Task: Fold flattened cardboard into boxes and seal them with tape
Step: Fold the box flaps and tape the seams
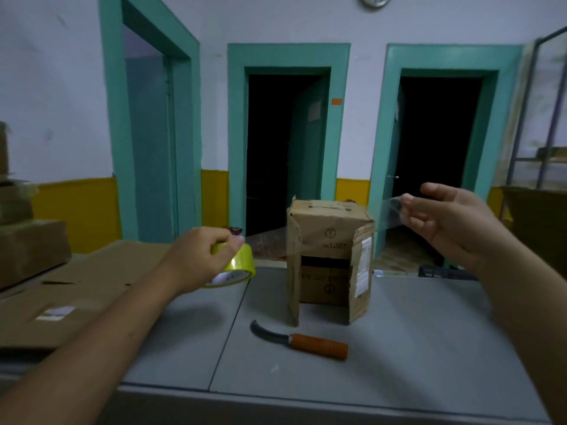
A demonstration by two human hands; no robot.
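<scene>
A worn cardboard box (329,259) stands on end on the grey table (399,348), its open side facing me with the flaps ajar. My left hand (199,259) grips a yellowish roll of tape (237,268) to the left of the box, held above the table. A clear strip of tape (306,237) stretches from the roll across the front of the box to my right hand (451,222), which pinches the strip's free end between thumb and fingers, up and to the right of the box.
A curved knife with an orange handle (302,342) lies on the table in front of the box. Flattened cardboard sheets (70,296) cover the table's left part, with stacked boxes (24,240) beyond. A metal shelf (540,124) stands at the right. Three doorways line the far wall.
</scene>
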